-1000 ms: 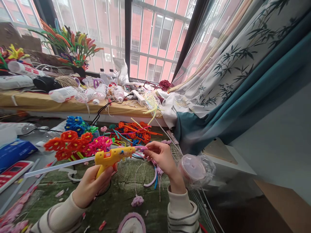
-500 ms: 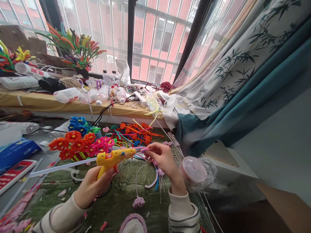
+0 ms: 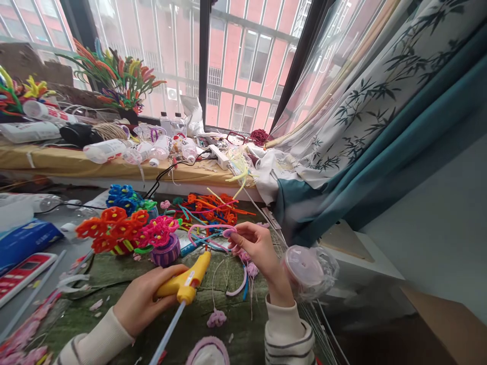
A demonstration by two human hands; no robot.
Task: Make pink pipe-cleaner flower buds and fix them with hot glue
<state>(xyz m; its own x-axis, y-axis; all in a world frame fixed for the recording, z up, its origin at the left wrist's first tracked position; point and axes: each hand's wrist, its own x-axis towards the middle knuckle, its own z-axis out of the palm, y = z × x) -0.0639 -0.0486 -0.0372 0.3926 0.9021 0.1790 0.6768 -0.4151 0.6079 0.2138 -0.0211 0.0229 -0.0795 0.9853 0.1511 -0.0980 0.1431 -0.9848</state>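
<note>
My left hand (image 3: pixel 142 299) is closed round a yellow glue gun (image 3: pixel 186 281), low over the green mat (image 3: pixel 198 309), nozzle pointing up and right and a clear glue stick (image 3: pixel 165 337) trailing down from its back. My right hand (image 3: pixel 256 246) pinches a small pink pipe-cleaner piece (image 3: pixel 229 232) between thumb and fingers, a little above and right of the gun's nozzle. Pink and blue pipe cleaners (image 3: pixel 241 279) hang below that hand.
Orange, pink and blue pipe-cleaner flowers (image 3: pixel 125 228) and a tangle of orange stems (image 3: pixel 213 208) lie behind the hands. A plastic-wrapped spool (image 3: pixel 308 268) sits at the table's right edge. Bottles (image 3: pixel 114 149) and a power strip (image 3: pixel 217 154) crowd the window ledge. A purple ring (image 3: pixel 207 352) lies near me.
My left hand has lowered the glue gun away from the pink piece and turned it, so the glue stick now points down. My right hand stayed in place with the piece.
</note>
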